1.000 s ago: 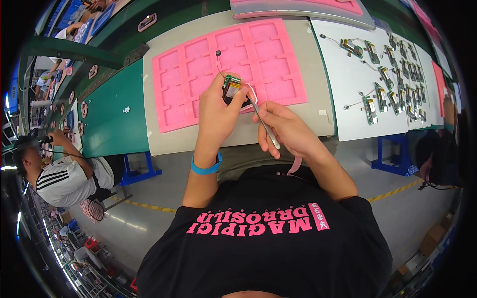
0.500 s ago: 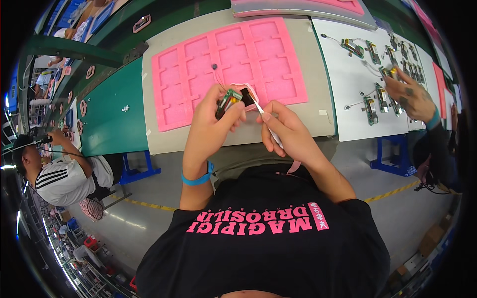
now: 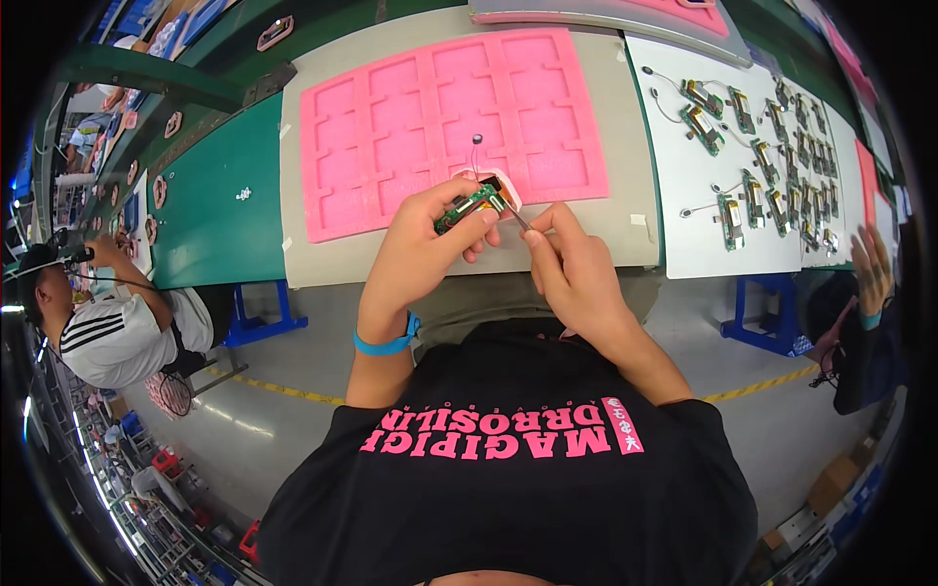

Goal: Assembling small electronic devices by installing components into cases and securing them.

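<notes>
My left hand (image 3: 425, 234) is closed around a green circuit board (image 3: 473, 206) and a small pink-and-white casing (image 3: 511, 188) with a dark inside, held above the near edge of the pink foam tray (image 3: 399, 210). A thin wire runs up from the held parts to a small round black piece (image 3: 477, 140), over the tray. In my right hand (image 3: 578, 269), pinched between thumb and fingers, are slim tweezers (image 3: 517, 217). Their tip is at the right end of the board, by the casing; whether it grips anything there is too small to tell.
Several circuit boards with wires (image 3: 728, 220) lie on a white sheet (image 3: 684, 254) to the right. Near them is a co-worker's hand (image 3: 872, 269). A green mat (image 3: 215, 234) lies left, and another person (image 3: 122, 332) sits beyond it. A grey tray (image 3: 606, 15) stands behind.
The board in my left hand has tilted flatter against the casing, and the tweezers' tip has come to its end. The black piece swung right. The co-worker's hand has withdrawn from the boards.
</notes>
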`<state>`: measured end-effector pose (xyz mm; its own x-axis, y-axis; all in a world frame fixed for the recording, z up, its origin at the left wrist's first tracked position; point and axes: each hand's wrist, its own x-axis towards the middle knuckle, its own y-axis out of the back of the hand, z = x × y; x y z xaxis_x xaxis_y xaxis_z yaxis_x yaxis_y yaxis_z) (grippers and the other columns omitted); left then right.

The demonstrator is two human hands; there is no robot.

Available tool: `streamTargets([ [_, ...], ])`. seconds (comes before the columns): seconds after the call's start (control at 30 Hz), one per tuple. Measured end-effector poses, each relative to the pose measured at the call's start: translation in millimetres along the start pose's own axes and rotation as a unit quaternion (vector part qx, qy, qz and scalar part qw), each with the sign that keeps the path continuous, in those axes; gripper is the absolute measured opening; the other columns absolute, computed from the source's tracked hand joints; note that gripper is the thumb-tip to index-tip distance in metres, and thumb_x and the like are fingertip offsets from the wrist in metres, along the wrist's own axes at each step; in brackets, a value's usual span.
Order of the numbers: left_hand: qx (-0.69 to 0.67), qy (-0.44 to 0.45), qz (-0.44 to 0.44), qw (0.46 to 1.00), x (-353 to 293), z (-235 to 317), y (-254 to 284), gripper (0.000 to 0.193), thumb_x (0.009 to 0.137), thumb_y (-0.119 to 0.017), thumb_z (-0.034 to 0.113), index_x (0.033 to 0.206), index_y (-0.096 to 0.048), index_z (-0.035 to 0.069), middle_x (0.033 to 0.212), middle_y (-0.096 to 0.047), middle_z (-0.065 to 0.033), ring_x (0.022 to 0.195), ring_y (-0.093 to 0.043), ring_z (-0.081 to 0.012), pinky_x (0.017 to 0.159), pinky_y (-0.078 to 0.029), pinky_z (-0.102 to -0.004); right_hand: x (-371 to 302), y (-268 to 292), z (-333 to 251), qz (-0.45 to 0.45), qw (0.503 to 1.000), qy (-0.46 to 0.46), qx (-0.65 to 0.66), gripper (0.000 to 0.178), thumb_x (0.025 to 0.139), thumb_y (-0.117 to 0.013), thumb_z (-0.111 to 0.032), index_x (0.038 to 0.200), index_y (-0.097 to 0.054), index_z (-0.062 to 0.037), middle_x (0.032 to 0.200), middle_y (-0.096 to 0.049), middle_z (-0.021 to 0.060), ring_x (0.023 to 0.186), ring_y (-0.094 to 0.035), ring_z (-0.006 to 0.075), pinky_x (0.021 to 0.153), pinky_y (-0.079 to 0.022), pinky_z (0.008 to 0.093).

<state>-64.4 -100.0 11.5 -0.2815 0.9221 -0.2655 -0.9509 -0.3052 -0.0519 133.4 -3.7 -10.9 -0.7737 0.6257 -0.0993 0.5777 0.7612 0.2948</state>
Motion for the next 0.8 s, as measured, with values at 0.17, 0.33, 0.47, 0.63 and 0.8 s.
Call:
streamTargets([
  [0.17, -0.001, 0.002, 0.001, 1.000, -0.8, 0.2, -2.7, 0.019, 0.103, -0.066, 0.006, 0.121, -0.070, -0.001, 0.088, -0.072, -0.0080, 0.072, -0.058, -0.0115, 0.064, -0.048, -0.0229, -1.7, -0.5, -1.4, 0.000, 1.000, -0.017, -0.026, 0.008, 0.107, -0.060, -0.009, 0.110, -0.053, -0.0060, 0.066, -0.061, 0.0051, 0.052, -0.054, 0.0236, 0.055, -0.041, 0.0383],
  [0.33, -0.001, -0.002, 0.001, 1.000, 0.0, -2.1, -2.8, 0.018, 0.104, -0.066, 0.007, 0.120, -0.071, -0.001, 0.087, -0.072, -0.0074, 0.071, -0.057, -0.0106, 0.064, -0.048, -0.0227, -3.6, -1.7, 0.2, 0.011, 0.999, 0.003, -0.037, 0.009, 0.106, -0.061, -0.008, 0.110, -0.053, -0.0061, 0.067, -0.061, 0.0055, 0.052, -0.055, 0.0241, 0.054, -0.041, 0.0382],
  [0.47, -0.006, -0.001, 0.003, 1.000, -0.3, -1.9, -4.3, 0.017, 0.104, -0.065, 0.007, 0.119, -0.071, 0.000, 0.087, -0.072, -0.0069, 0.070, -0.057, -0.0100, 0.063, -0.048, -0.0225, -5.5, -3.6, 1.6, 0.038, 0.996, 0.032, -0.068, 0.009, 0.106, -0.062, -0.007, 0.110, -0.053, -0.0062, 0.067, -0.061, 0.0053, 0.051, -0.054, 0.0239, 0.054, -0.041, 0.0375],
  [0.63, -0.012, 0.001, 0.025, 1.000, -0.7, -3.2, -5.3, 0.018, 0.103, -0.067, 0.009, 0.117, -0.072, -0.001, 0.085, -0.072, -0.0059, 0.070, -0.057, -0.0098, 0.063, -0.050, -0.0227, -6.3, -2.8, 1.6, 0.043, 0.994, 0.053, -0.090, 0.010, 0.106, -0.063, -0.007, 0.109, -0.054, -0.0062, 0.067, -0.061, 0.0045, 0.050, -0.053, 0.0225, 0.053, -0.040, 0.0366],
  [0.8, -0.012, -0.005, 0.004, 1.000, -0.5, -7.5, -1.2, 0.022, 0.103, -0.067, 0.009, 0.122, -0.072, -0.002, 0.086, -0.072, -0.0060, 0.070, -0.057, -0.0098, 0.063, -0.050, -0.0227, -7.7, 2.4, 0.1, -0.003, 0.999, 0.005, -0.032, 0.011, 0.105, -0.064, -0.007, 0.109, -0.054, -0.0062, 0.066, -0.061, 0.0039, 0.050, -0.053, 0.0213, 0.053, -0.041, 0.0364],
])
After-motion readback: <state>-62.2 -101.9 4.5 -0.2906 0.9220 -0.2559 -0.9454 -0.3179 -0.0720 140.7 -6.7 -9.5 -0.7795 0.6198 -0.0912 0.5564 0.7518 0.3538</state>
